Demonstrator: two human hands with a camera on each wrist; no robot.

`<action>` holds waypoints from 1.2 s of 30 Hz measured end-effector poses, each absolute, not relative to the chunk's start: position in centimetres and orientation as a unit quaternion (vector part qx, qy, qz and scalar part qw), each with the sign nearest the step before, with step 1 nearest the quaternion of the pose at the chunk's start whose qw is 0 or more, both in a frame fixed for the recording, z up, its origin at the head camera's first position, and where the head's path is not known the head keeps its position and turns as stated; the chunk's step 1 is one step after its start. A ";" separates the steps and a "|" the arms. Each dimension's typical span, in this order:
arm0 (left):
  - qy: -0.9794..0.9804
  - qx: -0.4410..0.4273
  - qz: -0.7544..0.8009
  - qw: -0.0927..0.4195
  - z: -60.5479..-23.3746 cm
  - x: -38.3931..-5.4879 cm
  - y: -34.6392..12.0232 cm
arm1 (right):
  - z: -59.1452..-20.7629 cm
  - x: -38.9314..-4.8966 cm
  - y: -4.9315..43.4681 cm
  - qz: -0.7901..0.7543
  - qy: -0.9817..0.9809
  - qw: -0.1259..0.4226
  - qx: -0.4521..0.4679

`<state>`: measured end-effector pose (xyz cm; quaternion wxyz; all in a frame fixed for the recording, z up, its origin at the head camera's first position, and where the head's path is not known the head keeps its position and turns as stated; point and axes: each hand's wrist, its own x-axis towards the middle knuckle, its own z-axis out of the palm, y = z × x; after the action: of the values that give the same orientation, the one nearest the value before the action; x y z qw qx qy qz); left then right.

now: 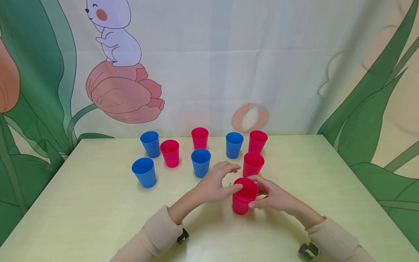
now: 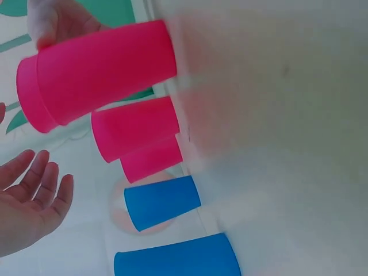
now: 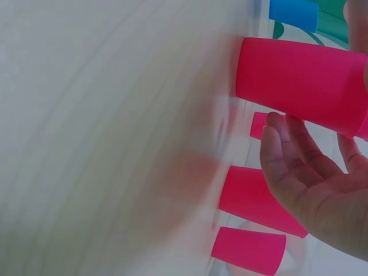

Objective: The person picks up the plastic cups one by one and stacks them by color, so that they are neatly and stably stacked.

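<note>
Two red cups (image 1: 240, 206), one nested in the other, stand upright on the table near its front; the inner rim shows just above the outer one. My right hand (image 1: 273, 194) holds the stack from the right, thumb in front and fingers behind. On the other side, my left hand (image 1: 214, 183) has its fingers spread, its thumb by the rim in the head view. The left wrist view shows that left hand (image 2: 34, 201) apart from the stacked red cups (image 2: 106, 75). Just behind the stack stands another red cup (image 1: 253, 164).
Farther back stand a red cup (image 1: 258, 141) and a blue cup (image 1: 234, 145). Leftward are more red cups (image 1: 170, 154) and several blue cups (image 1: 201, 163), all upright, mouths up. A printed curtain (image 1: 196, 72) hangs behind the table (image 1: 82, 203).
</note>
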<state>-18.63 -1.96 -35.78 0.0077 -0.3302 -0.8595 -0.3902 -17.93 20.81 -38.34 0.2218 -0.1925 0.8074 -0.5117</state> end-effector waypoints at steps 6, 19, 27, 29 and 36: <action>-0.843 -0.337 -0.416 0.052 -35.8 -20.5 -1.9 | -38.4 -17.8 20.8 -0.513 0.806 0.218 -0.198; -0.847 -0.295 -0.442 0.002 -36.3 -24.5 -0.7 | -38.6 -17.7 20.6 -0.515 0.803 0.215 -0.207; -0.846 -0.280 -0.452 -0.039 -36.7 -25.7 0.2 | -38.8 -17.6 20.6 -0.514 0.806 0.212 -0.203; -0.845 -0.282 -0.450 -0.058 -36.8 -26.0 0.6 | -38.8 -17.6 20.6 -0.515 0.806 0.213 -0.202; -0.849 -0.282 -0.436 -0.094 -37.1 -26.7 1.7 | -38.9 -17.4 20.7 -0.516 0.805 0.215 -0.198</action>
<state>-26.66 1.67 -37.13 -0.0937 -0.2823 -0.8493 -0.4361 -17.41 20.68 -38.86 0.2153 -0.1983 0.8049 -0.5161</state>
